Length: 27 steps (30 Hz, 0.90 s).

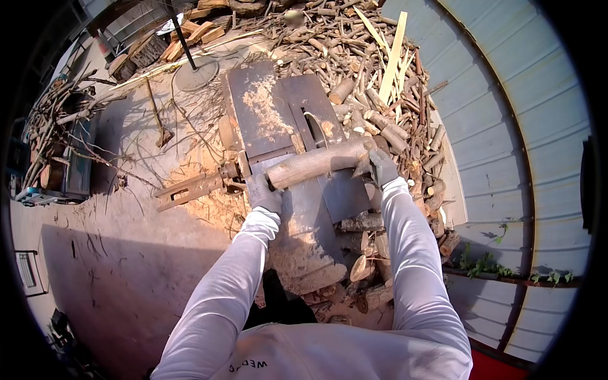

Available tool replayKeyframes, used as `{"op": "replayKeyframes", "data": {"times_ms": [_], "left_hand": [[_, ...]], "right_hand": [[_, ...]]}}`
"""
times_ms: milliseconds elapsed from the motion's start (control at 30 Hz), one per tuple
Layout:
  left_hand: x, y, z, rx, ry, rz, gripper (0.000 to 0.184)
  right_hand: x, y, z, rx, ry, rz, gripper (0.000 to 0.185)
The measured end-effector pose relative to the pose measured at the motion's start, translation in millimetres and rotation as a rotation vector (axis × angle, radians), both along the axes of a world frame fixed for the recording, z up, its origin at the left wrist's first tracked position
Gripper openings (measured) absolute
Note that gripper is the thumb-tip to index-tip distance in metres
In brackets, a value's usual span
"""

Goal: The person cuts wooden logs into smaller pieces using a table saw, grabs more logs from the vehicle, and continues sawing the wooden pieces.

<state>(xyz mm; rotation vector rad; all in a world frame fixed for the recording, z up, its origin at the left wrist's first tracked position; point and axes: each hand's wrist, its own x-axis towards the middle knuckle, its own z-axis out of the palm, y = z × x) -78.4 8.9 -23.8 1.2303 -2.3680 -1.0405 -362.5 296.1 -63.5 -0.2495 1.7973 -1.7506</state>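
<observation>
A thick log (316,164) with bark lies crosswise over a metal saw table (304,202), tilted slightly up toward the right. My left hand (263,194), in a grey glove, is closed around its left end. My right hand (383,167), gloved too, grips the right end, near a stub of a cut branch. Just beyond the log, a curved blade edge (324,124) rises by the slot in the metal top. Sawdust (269,107) covers part of the far plate. The undersides of the log and some fingertips are hidden.
A large pile of cut branches (329,47) lies beyond and right of the table, with pale wood strips (394,57) on it. Sawdust and a metal arm (196,189) are at the left. A corrugated metal wall (494,114) stands right; a branch-filled cart (60,158) stands left.
</observation>
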Motion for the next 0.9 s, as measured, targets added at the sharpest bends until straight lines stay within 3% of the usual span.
{"op": "replayKeyframes", "data": {"times_ms": [67,100,167,233,300,333,367,400,433,467,500,567,600,633,700,900], "left_hand": [[17,13,-2,0.233,0.078,-0.032,0.048],[26,23,-4,0.221,0.054,-0.046,0.047],[48,42,-52,0.373,0.27,-0.084,0.044],[64,53,38,0.514,0.344,-0.063,0.041],[62,47,69,0.586,-0.034,-0.165,0.035],[61,44,69,0.656,-0.004,-0.141,0.03],[58,44,40,0.636,0.025,-0.086,0.033],[54,40,38,0.515,0.049,-0.061,0.041],[49,38,35,0.392,0.073,-0.039,0.05],[45,35,33,0.575,0.161,-0.012,0.062],[42,34,35,0.575,0.157,-0.018,0.062],[37,29,40,0.21,0.033,-0.227,0.065],[33,27,48,0.274,-0.065,-0.235,0.077],[34,27,40,0.273,-0.07,-0.236,0.077],[30,24,19,0.11,-0.099,-0.281,0.087],[21,12,11,0.098,-0.163,-0.3,0.088]], "right_hand": [[19,16,-1,0.04,0.077,-0.102,0.027],[30,25,3,0.088,0.111,-0.125,0.028],[47,47,9,0.259,0.226,-0.115,0.032],[64,60,27,0.397,0.242,-0.131,0.034],[77,58,50,0.43,0.182,-0.173,0.034],[78,46,62,0.437,0.127,-0.204,0.037],[77,42,67,0.445,0.071,-0.233,0.039],[75,41,64,0.375,0.165,-0.209,0.038],[71,42,62,0.471,0.242,-0.187,0.034],[71,46,59,0.397,0.267,-0.197,0.035],[72,46,59,0.32,0.293,-0.205,0.037],[73,43,56,0.323,0.308,-0.226,0.042],[73,42,52,0.327,0.323,-0.241,0.047],[78,37,60,0.325,0.318,-0.241,0.047],[83,29,83,-0.023,-0.225,-0.3,0.056],[68,13,70,0.143,-0.094,-0.278,0.058]]}}
